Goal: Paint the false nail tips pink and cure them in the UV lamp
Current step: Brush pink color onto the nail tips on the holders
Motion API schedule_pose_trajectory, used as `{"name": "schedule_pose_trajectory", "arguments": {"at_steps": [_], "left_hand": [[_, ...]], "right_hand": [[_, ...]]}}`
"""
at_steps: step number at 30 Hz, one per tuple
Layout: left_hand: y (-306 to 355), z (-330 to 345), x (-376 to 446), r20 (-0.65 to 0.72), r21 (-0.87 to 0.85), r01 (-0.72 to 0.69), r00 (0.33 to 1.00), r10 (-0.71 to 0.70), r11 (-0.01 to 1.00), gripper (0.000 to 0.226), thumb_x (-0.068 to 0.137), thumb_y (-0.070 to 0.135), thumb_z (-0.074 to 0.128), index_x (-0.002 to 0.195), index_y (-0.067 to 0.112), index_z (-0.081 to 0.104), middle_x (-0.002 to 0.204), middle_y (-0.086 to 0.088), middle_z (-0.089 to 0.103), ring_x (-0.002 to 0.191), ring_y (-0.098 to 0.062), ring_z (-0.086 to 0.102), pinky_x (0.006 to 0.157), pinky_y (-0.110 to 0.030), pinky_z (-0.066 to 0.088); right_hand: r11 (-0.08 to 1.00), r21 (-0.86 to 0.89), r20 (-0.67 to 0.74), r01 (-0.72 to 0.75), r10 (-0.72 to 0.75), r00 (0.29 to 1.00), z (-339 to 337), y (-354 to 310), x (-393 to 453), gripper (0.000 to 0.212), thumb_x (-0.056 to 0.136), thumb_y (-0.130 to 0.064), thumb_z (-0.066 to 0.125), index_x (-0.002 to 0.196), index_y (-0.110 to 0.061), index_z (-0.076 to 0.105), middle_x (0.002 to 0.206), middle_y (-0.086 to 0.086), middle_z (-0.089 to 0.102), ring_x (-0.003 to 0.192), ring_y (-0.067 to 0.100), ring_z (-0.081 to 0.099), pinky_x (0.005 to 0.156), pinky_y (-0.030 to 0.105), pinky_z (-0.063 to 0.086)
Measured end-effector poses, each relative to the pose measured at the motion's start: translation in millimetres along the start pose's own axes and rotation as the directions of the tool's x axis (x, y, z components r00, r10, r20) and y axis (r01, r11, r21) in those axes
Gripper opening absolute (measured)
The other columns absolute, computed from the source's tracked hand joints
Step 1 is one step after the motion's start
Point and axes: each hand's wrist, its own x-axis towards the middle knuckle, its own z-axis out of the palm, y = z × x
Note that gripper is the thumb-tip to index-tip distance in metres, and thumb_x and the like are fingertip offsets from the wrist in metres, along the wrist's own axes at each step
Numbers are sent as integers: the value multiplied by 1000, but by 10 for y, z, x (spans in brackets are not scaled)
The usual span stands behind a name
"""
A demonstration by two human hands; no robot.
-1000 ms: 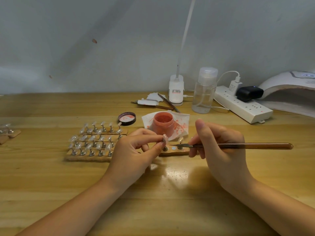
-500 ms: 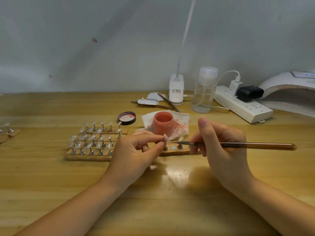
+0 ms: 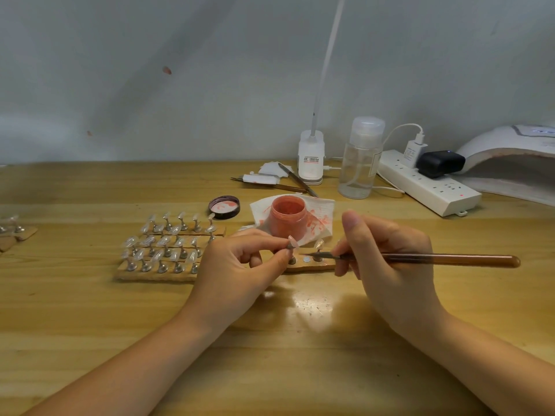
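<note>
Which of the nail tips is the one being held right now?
The nail tip pinched in the left hand, just left of the brush point. It looks pinkish; the others stand clear and untouched on their wooden strips.

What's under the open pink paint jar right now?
The round pink paint jar stands on a white paper tissue smeared with pink strokes. The tissue's part beneath the jar is covered, and the left hand hides its near-left corner.

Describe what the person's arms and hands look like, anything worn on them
Both forearms are bare, with no sleeves in view. The left hand and right hand wear no gloves, and no rings, watch or bracelets show. The visible right thumbnail looks short and unpainted.
</note>
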Motion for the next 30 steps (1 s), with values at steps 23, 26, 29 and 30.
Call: {"name": "schedule_pose_trajectory", "arguments": {"at_steps": [23, 26, 29, 30], "left_hand": [[-15, 13, 2, -8, 0, 13, 1000, -13, 1000, 27, 74, 1, 71, 73, 27, 72, 66, 20, 64, 49, -4, 38, 49, -7, 33], [-14, 7, 3, 4, 11, 4, 1000, -4, 1000, 23, 74, 2, 71, 76, 25, 73, 70, 19, 66, 50, -4, 39, 49, -8, 33], [-13, 4, 7, 13, 11, -5, 1000, 5, 1000, 20, 75, 4, 71, 78, 23, 74, 73, 19, 67, 50, -6, 38, 49, -8, 33], [-11, 4, 8, 18, 12, -10, 1000, 10, 1000, 18, 75, 5, 71, 78, 23, 74, 72, 20, 67, 50, -6, 38, 50, -8, 33]], "right_hand": [[999, 7, 16, -52, 52, 999, 60, 37, 11, 34, 89, -24, 48, 65, -4, 63, 53, -2, 59, 47, 2, 54, 49, 11, 38], [994, 82, -14, -67, 69, 998, 32, 16, -19, 39, 88, -25, 45, 59, -5, 60, 48, 1, 57, 43, 0, 51, 47, 9, 37], [991, 118, -59, -60, 68, 996, 26, -6, -12, 38, 89, -24, 42, 59, -10, 60, 51, 0, 57, 43, 0, 51, 46, 7, 37], [993, 106, -63, -53, 60, 996, 33, -10, 0, 37, 90, -24, 41, 60, -11, 60, 51, 1, 57, 44, -1, 52, 47, 7, 37]]}}
